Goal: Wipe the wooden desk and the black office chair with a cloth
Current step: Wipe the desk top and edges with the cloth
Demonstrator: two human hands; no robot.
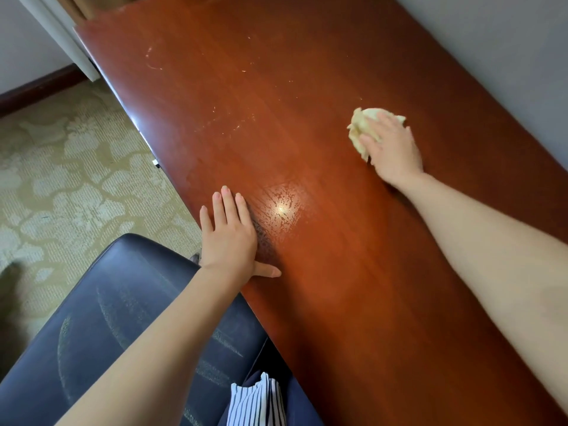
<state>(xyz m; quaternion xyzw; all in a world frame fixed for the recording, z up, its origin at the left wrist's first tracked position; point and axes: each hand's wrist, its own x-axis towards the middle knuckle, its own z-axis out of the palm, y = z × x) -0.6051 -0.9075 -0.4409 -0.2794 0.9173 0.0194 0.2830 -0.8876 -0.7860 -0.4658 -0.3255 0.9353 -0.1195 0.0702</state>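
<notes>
A long reddish wooden desk [276,87] runs from bottom right to top left. My right hand [395,149] presses a crumpled pale yellow cloth [362,124] onto the desk near its far side, fingers curled over it. Flat at the desk's near edge lies my left hand [229,238], fingers spread and holding nothing. The black office chair [101,327] sits below the desk edge at bottom left, its leather streaked with dust; my left forearm crosses over it.
A grey wall [507,56] borders the desk's far side. Patterned beige carpet [61,179] covers the floor on the left. A white door frame [61,32] stands at the top left. Striped fabric [258,404] shows at the bottom.
</notes>
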